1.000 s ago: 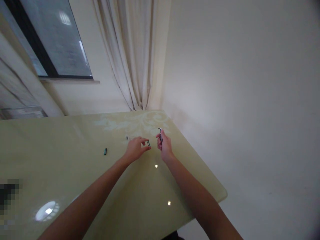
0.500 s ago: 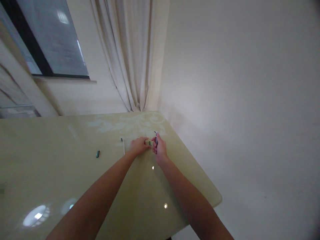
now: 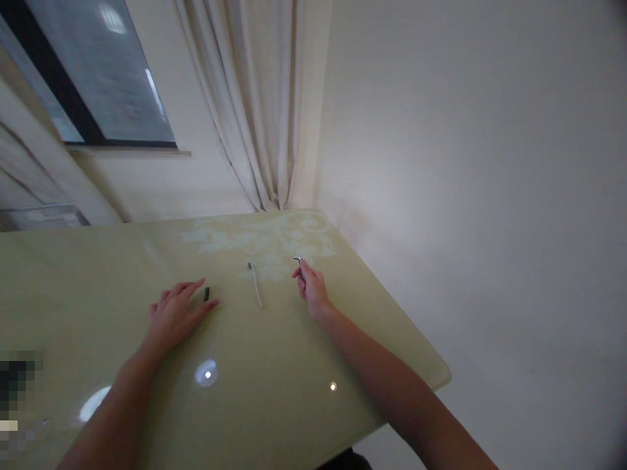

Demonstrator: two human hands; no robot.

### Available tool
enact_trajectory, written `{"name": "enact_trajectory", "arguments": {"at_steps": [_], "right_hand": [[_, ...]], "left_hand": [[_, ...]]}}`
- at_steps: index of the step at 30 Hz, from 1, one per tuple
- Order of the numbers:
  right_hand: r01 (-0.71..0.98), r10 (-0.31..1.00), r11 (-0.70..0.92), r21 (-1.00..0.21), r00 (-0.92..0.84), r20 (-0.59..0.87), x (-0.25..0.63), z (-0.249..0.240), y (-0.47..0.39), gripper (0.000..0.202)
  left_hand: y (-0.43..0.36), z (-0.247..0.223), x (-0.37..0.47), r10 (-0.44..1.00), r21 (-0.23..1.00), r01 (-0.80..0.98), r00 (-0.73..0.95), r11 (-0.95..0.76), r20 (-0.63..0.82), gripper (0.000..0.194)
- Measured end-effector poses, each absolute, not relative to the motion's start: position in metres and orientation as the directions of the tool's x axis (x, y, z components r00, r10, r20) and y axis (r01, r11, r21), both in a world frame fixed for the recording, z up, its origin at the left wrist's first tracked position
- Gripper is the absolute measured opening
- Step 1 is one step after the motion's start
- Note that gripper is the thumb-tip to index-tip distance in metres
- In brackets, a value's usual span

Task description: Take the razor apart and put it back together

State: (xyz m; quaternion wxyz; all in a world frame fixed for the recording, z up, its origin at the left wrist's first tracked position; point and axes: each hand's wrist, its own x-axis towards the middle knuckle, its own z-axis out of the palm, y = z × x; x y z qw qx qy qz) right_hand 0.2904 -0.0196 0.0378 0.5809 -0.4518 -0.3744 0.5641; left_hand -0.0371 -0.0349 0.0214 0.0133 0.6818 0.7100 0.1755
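Observation:
My right hand (image 3: 313, 287) is closed around a small silver tool with a crosswise head (image 3: 298, 262), which looks like a razor; its head points up and away from me. Over on the left, my left hand (image 3: 179, 310) has its fingers apart, thumb and forefinger on either side of a small dark green block (image 3: 206, 294) lying on the table. Whether the fingers touch the block is hard to tell, but a gap shows. Between my hands lies a thin white stick with a dark end (image 3: 255, 287), resembling a toothbrush.
The glossy pale table (image 3: 274, 391) ends at its right edge beside the white wall (image 3: 465, 196). Behind it hang curtains (image 3: 255, 98) next to a window (image 3: 122, 85). A blurred-out dark patch (image 3: 14, 378) sits at the lower left.
My left hand has moved left, away from my right hand to the small block. The other small green piece between my hands is out of sight. My right hand still holds the silver tool.

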Motion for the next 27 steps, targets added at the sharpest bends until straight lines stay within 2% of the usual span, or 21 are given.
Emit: {"name": "enact_trajectory", "arguments": {"at_steps": [2, 4, 9, 12, 14, 16, 19, 22, 27], "right_hand": [[-0.29, 0.996, -0.051, -0.956, 0.051, -0.068, 0.289, 0.036, -0.023, 0.054], [-0.261, 0.998, -0.055, -0.964, 0.016, -0.061, 0.289, 0.035, -0.026, 0.055], [-0.22, 0.998, -0.045, -0.974, -0.043, -0.036, 0.286, 0.035, -0.029, 0.059], [-0.207, 0.996, -0.046, -0.977, -0.088, -0.028, 0.282, 0.036, -0.032, 0.061], [-0.219, 0.992, -0.059, -0.974, -0.123, -0.033, 0.281, 0.038, -0.035, 0.06], [-0.26, 0.984, -0.094, -0.961, -0.169, -0.051, 0.281, 0.041, -0.038, 0.055], [-0.324, 0.953, -0.176, -0.93, -0.291, -0.079, 0.282, 0.046, -0.041, 0.046], [-0.346, 0.907, -0.239, -0.907, -0.414, -0.081, 0.282, 0.048, -0.045, 0.04], [-0.344, 0.872, -0.263, -0.901, -0.485, -0.069, 0.277, 0.044, -0.05, 0.04]], "left_hand": [[-0.03, 0.019, -0.04, 0.987, 0.276, 0.961, -0.058, 0.014, 0.151, 0.074], [-0.026, 0.019, -0.037, 0.992, 0.295, 0.955, -0.054, 0.017, 0.118, 0.07], [-0.02, 0.016, -0.041, 0.985, 0.333, 0.943, -0.059, 0.001, 0.164, 0.051], [-0.02, 0.014, -0.042, 0.967, 0.371, 0.928, -0.052, -0.046, 0.249, 0.045], [-0.025, 0.015, -0.031, 0.929, 0.421, 0.897, -0.034, -0.135, 0.368, 0.042], [-0.033, 0.019, -0.008, 0.847, 0.464, 0.836, 0.003, -0.294, 0.532, 0.041], [-0.049, 0.028, 0.039, 0.68, 0.447, 0.681, 0.103, -0.58, 0.726, 0.042], [-0.064, 0.035, 0.078, 0.622, 0.477, 0.536, 0.12, -0.696, 0.774, 0.043], [-0.073, 0.037, 0.094, 0.69, 0.623, 0.367, 0.077, -0.691, 0.72, 0.035]]}}
